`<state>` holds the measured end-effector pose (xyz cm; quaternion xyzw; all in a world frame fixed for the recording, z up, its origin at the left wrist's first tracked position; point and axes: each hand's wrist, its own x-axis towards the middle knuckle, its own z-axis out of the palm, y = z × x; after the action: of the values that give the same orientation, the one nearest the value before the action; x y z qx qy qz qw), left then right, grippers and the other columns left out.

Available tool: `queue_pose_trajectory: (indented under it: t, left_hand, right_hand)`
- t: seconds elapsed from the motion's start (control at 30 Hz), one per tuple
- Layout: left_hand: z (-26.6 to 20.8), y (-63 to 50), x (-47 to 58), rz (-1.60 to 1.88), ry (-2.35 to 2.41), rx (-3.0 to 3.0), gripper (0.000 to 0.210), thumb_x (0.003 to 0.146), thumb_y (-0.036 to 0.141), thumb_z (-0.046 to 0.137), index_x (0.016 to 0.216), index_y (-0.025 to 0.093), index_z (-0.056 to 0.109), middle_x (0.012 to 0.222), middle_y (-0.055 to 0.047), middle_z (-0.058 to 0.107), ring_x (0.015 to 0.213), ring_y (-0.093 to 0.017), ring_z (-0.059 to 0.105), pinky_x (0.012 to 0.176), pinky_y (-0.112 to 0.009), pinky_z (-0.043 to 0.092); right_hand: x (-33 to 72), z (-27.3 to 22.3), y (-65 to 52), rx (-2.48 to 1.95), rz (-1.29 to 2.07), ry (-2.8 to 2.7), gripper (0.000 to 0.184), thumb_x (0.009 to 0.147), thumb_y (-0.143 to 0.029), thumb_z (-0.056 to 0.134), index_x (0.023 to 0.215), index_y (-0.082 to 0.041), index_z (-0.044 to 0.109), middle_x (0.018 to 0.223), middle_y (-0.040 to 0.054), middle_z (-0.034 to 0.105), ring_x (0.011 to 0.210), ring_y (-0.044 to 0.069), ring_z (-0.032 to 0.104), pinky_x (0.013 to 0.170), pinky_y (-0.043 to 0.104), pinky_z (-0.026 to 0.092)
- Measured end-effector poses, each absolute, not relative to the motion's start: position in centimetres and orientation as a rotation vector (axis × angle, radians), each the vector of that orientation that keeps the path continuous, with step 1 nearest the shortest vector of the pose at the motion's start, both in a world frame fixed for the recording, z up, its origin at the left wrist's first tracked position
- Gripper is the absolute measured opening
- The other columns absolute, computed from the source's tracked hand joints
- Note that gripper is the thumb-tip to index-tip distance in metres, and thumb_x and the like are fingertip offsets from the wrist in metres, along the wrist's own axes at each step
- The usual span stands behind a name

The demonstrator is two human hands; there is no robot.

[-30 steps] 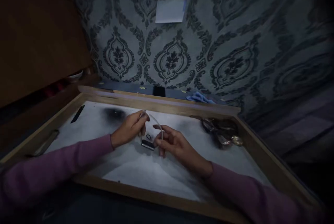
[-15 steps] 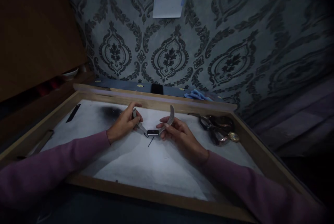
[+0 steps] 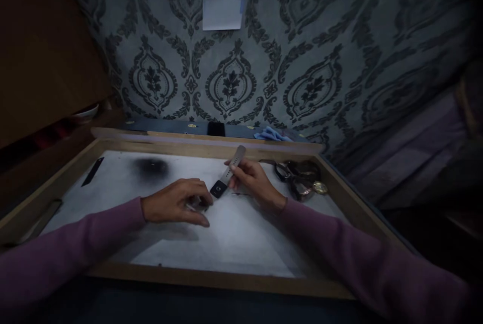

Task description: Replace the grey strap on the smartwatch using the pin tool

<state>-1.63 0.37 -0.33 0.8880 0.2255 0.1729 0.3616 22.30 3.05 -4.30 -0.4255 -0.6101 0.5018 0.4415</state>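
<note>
A smartwatch (image 3: 218,189) with a grey perforated strap (image 3: 232,165) is held up at a slant over the white sheet. My right hand (image 3: 257,182) pinches the upper strap between thumb and fingers. Just left of the dark watch face, my left hand (image 3: 176,201) is open, thumb spread from its curled fingers. Part of the lower strap shows behind those fingers; whether they touch it I cannot tell. Beneath my right hand lies a thin dark rod (image 3: 240,194).
A shallow wooden tray (image 3: 219,274) surrounds the white sheet (image 3: 226,243). Several watches (image 3: 302,175) are piled at its right, including a gold-coloured one (image 3: 320,187). A black strip (image 3: 92,171) lies far left. Behind the rim are a blue cloth (image 3: 272,134) and a dark flat object (image 3: 216,129).
My left hand has loosened from the strap and moved down, its fingers now spread. The smartwatch has tilted so its face shows, still in my right hand. The view has shifted slightly.
</note>
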Motion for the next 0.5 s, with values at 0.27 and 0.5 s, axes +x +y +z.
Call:
queue_pose_trajectory:
  t: [0.27,0.5]
  left_hand:
    - [-0.6,-0.5,-0.7,0.388,0.575,2.269,0.040,0.104,0.042,0.036,0.108,0.017,0.068,0.098,-0.008,0.070,0.092,-0.019,0.065,0.084,-0.031,0.049]
    - [-2.5,-0.4,0.5,0.534,0.650,2.400,0.019,0.090,0.023,0.064,0.109,0.019,0.062,0.092,-0.003,0.065,0.086,-0.018,0.061,0.076,-0.029,0.048]
  right_hand:
    - [21.8,-4.8,4.1,-1.029,1.260,-1.561,0.042,0.079,-0.054,0.065,0.095,-0.016,0.059,0.047,-0.0034,0.060,0.038,0.013,0.052,0.041,0.024,0.041]
    - [21.3,-4.3,3.5,-0.994,1.317,-1.552,0.040,0.079,-0.056,0.065,0.087,-0.018,0.055,0.047,-0.0046,0.061,0.036,0.010,0.050,0.039,0.020,0.039]
